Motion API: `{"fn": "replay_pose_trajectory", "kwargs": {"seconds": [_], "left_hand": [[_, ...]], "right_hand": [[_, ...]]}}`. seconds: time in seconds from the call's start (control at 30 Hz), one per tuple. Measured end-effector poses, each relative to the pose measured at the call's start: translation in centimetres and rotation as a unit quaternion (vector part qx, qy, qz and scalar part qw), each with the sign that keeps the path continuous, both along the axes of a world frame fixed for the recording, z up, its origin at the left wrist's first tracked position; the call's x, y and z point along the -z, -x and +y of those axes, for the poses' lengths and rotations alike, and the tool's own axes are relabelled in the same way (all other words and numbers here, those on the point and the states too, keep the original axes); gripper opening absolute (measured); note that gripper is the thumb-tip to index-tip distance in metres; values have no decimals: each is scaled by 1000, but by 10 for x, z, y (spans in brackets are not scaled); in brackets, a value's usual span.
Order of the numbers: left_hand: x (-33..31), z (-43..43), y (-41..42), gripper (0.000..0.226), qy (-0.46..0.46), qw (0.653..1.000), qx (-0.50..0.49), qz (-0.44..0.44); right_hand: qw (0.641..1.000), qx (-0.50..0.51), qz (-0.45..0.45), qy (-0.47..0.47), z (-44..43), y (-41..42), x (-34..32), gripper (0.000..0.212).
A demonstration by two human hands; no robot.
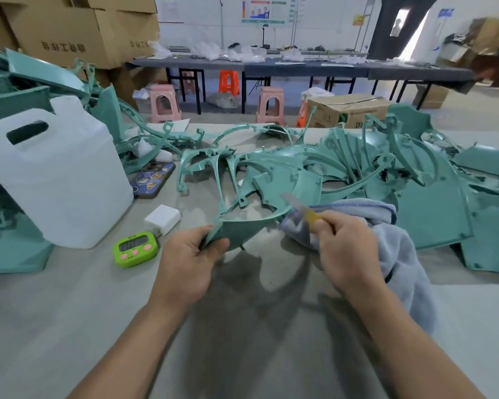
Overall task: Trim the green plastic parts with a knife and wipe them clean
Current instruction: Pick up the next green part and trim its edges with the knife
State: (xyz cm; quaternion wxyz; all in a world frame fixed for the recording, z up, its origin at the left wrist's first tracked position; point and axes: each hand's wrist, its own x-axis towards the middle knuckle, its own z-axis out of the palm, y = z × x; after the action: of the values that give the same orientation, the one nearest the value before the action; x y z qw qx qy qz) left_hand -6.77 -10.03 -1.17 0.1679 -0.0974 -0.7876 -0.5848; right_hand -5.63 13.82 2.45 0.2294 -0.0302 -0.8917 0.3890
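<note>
My left hand [189, 260] grips the near corner of a green plastic part [242, 226], a curved frame-like piece held up off the table. My right hand [346, 251] is closed on a knife [303, 210] with a yellow handle; its blurred blade points up-left and lies against the part's right edge. A grey-blue cloth [401, 254] lies under and behind my right hand. Many more green plastic parts [372, 168] are heaped across the table behind.
On the left stand a white plastic jug [58, 180], a green timer [136, 249], a white charger block [163, 218] and a phone [153, 180]. More green parts and cardboard boxes [69, 30] pile at far left. Stools and a long table lie beyond.
</note>
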Motion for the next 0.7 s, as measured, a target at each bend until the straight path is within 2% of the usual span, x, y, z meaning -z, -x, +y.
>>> {"fn": "replay_pose_trajectory", "kwargs": {"seconds": [0.03, 0.07, 0.13, 0.2, 0.23, 0.3, 0.37, 0.4, 0.47, 0.53, 0.57, 0.6, 0.7], "left_hand": [[-3, -3, -1, 26, -3, 1000, 3, 9], [-6, -5, -2, 34, -9, 1000, 9, 16], [-12, -9, -1, 55, -14, 1000, 22, 14], [-15, -13, 1, 63, -21, 999, 27, -7], [-16, -17, 2, 63, -17, 999, 38, -22], [-16, -24, 4, 60, -7, 996, 76, -54], [-17, -30, 7, 56, -23, 992, 98, -75], [-16, -32, 8, 55, -39, 990, 108, -81], [-16, -35, 10, 52, -60, 986, 125, -92], [-16, -37, 11, 49, -64, 982, 142, -103], [-16, -38, 12, 48, -67, 982, 144, -105], [-16, -39, 12, 48, -69, 982, 140, -105], [-16, -40, 14, 47, -76, 984, 123, -107]], "right_hand": [[999, 30, -4, 11, 8, 4, -4, 28], [999, 17, 14, 40, 12, 5, -5, 29], [992, -82, 53, 74, 3, -5, -5, 26], [986, -156, 35, 51, -10, -12, 2, 23], [991, -132, 16, 27, -7, -7, 6, 25], [999, -14, -24, -19, 10, 8, 6, 29], [999, 43, -19, -9, 19, 12, 1, 31], [1000, 25, 5, 13, 17, 8, 1, 32], [995, -80, 40, 40, -2, -8, 3, 29], [985, -170, 37, 23, -22, -25, 9, 21], [984, -176, 29, 14, -22, -24, 12, 21], [988, -151, 21, 12, -17, -17, 12, 24], [996, 67, -47, -35, 13, 8, 2, 24]]}}
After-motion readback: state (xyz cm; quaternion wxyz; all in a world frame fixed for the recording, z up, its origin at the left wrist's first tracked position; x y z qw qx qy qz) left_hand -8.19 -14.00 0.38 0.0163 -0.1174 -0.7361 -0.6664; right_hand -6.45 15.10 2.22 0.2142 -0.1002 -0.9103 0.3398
